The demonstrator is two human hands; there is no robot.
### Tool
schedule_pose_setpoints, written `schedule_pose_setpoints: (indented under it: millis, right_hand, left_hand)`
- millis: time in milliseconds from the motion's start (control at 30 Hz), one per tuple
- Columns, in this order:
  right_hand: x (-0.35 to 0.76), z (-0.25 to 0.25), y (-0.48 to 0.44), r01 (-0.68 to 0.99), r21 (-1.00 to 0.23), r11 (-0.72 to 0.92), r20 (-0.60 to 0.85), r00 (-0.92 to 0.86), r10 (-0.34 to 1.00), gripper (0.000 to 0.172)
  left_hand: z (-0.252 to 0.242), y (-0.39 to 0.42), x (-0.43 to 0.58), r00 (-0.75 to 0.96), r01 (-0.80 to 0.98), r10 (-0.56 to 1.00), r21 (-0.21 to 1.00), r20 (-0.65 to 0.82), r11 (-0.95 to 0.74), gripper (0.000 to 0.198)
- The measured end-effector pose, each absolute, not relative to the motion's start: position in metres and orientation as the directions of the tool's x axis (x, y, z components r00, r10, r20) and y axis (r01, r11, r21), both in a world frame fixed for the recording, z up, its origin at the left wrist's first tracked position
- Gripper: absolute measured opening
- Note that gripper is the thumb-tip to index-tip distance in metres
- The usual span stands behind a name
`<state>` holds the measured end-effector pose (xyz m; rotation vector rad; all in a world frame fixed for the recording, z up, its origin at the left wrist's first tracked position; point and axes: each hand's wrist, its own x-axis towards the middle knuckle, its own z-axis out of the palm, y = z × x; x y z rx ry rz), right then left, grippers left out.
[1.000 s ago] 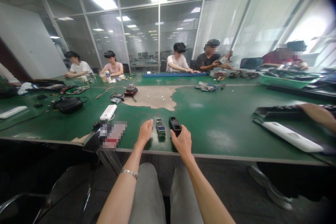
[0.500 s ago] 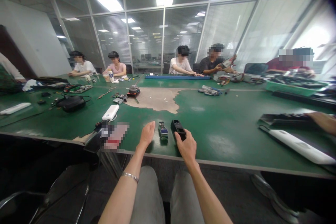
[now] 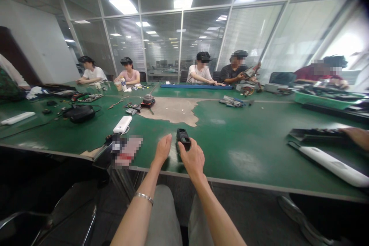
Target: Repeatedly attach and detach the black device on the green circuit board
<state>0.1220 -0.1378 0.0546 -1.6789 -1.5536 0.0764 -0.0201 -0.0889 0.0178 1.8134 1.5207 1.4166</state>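
My right hand (image 3: 193, 157) grips a black plastic casing (image 3: 182, 136) with window-like openings in its top face. Thumb on the near side, fingers along its right, it has the casing over the spot where a small circuit board lay. That board is hidden from view now, behind or under the casing and hand. To the left, my left hand (image 3: 163, 148) rests on edge by the green table (image 3: 230, 138), fingers stretched out and holding nothing. A narrow gap separates it from the casing.
A white power bank (image 3: 122, 124) with a cable lies to the left. Beyond my hands a bare brown patch (image 3: 170, 109) shows in the tabletop. A long white bar (image 3: 331, 163) lies at right, near another person's hand (image 3: 357, 137). Several people sit opposite.
My right hand has carried the black casing leftward, over the place of the circuit board, which has gone out of sight. My left hand stays almost still.
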Motion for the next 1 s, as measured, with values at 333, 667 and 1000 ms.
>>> schedule_pose_setpoints:
  millis: [333, 667, 1000]
  right_hand:
    - [0.112, 0.058, -0.144, 0.879, -0.476, 0.029, 0.408, 0.192, 0.892, 0.045]
    - [0.116, 0.026, -0.149, 0.867, -0.492, 0.084, 0.444, 0.166, 0.881, 0.057]
    - [0.118, 0.015, -0.141, 0.848, -0.516, 0.123, 0.455, 0.15, 0.878, 0.054]
  left_hand:
    - [0.015, -0.085, -0.02, -0.031, 0.497, 0.911, 0.797, 0.412, -0.343, 0.052]
    - [0.014, -0.083, -0.02, 0.002, 0.549, 0.892, 0.745, 0.452, -0.379, 0.049]
    - [0.013, -0.083, -0.019, 0.087, 0.689, 0.908, 0.633, 0.41, -0.352, 0.049]
